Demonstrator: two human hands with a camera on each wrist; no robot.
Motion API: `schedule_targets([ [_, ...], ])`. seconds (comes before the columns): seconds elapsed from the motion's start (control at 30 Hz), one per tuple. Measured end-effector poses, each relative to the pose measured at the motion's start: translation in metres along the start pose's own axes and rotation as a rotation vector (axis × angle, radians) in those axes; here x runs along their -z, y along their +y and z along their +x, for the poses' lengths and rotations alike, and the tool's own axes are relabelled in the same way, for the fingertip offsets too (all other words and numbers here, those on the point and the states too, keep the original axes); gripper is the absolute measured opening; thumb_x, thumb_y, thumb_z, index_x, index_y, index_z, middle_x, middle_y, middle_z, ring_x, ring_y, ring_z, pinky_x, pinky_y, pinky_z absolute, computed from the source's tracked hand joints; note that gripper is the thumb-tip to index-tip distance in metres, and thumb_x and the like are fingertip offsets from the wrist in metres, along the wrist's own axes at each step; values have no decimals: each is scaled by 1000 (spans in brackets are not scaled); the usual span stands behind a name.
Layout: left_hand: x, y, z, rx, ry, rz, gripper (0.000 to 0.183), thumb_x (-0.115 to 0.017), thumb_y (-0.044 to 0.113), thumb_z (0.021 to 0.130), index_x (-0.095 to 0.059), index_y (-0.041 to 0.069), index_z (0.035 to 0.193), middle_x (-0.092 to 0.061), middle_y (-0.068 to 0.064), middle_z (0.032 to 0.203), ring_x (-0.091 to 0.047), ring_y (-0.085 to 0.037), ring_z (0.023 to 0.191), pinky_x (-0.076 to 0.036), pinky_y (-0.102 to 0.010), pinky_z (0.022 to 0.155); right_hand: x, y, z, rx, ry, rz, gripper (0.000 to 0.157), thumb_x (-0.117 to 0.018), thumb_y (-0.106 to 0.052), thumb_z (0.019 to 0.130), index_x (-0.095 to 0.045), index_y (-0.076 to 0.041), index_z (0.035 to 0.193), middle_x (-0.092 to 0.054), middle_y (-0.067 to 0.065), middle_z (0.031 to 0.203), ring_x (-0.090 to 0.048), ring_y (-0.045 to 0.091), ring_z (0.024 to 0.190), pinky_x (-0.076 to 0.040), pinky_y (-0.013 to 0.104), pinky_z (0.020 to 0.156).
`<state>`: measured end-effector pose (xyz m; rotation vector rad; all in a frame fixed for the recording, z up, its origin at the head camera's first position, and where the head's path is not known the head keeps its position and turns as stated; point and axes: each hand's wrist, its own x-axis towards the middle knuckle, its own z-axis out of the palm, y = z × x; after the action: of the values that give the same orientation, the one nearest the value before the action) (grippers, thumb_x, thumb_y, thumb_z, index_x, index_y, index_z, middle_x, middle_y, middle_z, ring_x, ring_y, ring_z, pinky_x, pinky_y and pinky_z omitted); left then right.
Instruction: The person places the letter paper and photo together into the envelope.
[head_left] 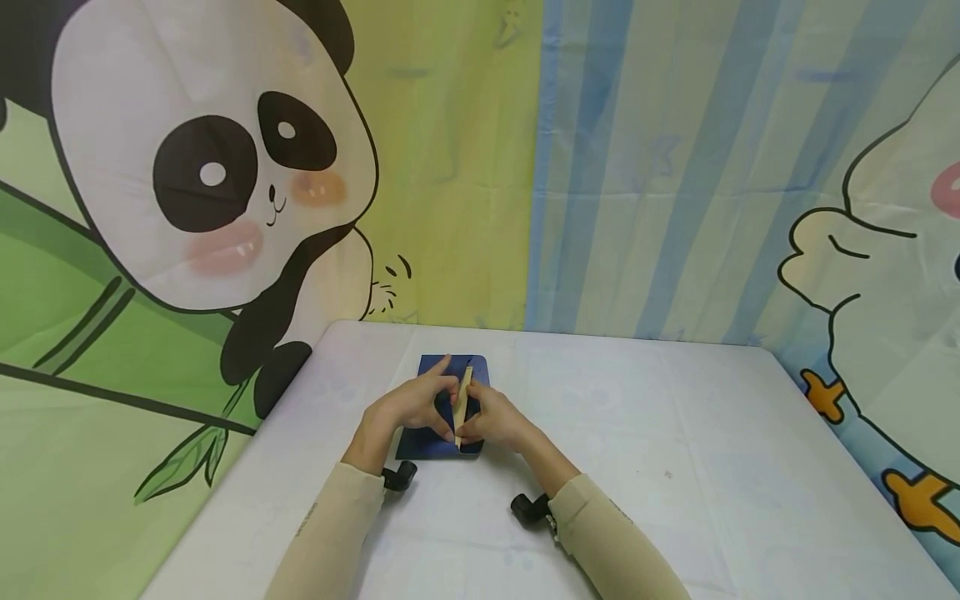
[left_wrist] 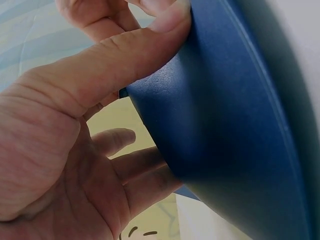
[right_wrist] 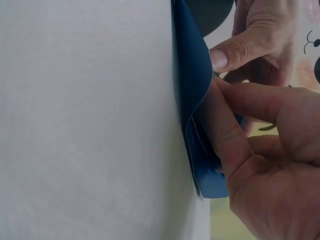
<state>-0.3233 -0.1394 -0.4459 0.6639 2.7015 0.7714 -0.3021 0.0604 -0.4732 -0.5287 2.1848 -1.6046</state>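
A dark blue, soft-covered notebook [head_left: 420, 446] with rounded right corners lies on the table. Between the two hands a narrow cream strip [head_left: 462, 400], apparently its page edges, stands up from the blue. My left hand [head_left: 411, 406] holds this raised part from the left. In the left wrist view its thumb lies against the bent blue cover [left_wrist: 215, 110], with other fingers behind the cover. From the right, my right hand [head_left: 498, 419] pinches the raised part. The right wrist view shows the cover [right_wrist: 194, 65] curling up beside those fingers; what lies under them is hidden.
The white table [head_left: 637, 467] reaches out on both sides of the notebook. Behind it hangs a printed curtain [head_left: 450, 167] with a panda. Small black devices [head_left: 528, 510] are strapped at both wrists.
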Motion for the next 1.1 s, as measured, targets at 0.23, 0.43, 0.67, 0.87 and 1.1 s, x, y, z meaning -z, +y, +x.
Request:
schedule_targets([
  [0.23, 1, 0, -1, -21, 5, -6, 51, -101, 22, 64, -63, 18, 97, -4, -16, 176, -37, -49, 150, -41, -65, 111, -2, 1, 2, 0, -5, 20, 64, -68, 16, 88, -48, 3, 147, -68, 33, 111, -78, 27, 80, -63, 35, 73],
  [0.43, 1, 0, -1, -17, 3, -4, 50, -101, 24, 64, -62, 20, 96, -4, -15, 176, -39, -49, 148, -45, -63, 109, -3, 3, 4, 0, -11, 49, 74, -59, 17, 93, -30, 2, 160, -52, 25, 151, -77, 26, 86, -63, 36, 77],
  [0.67, 1, 0, 0, -24, 7, -3, 50, -101, 24, 64, -61, 22, 94, -5, -16, 176, -39, -49, 149, -46, -62, 107, -3, 5, 5, 11, -16, 46, 68, -58, 11, 98, -34, -2, 160, -26, 12, 172, -75, 25, 86, -63, 36, 77],
  [0.87, 0, 1, 1, -30, 9, 23, 51, -101, 27, 64, -60, 22, 95, -6, -17, 176, -50, -43, 141, -50, -56, 101, -1, 6, 5, 16, -19, 47, 60, -54, 10, 100, -40, -1, 157, -21, 11, 174, -76, 24, 89, -63, 37, 79],
  [1.1, 1, 0, 0, -10, -4, 0, 51, -101, 26, 64, -61, 20, 96, -5, -15, 176, -47, -44, 143, -49, -57, 103, -1, 9, 9, 29, -47, 79, 41, -52, 7, 102, -52, 3, 144, -53, 30, 145, -75, 31, 90, -63, 42, 78],
])
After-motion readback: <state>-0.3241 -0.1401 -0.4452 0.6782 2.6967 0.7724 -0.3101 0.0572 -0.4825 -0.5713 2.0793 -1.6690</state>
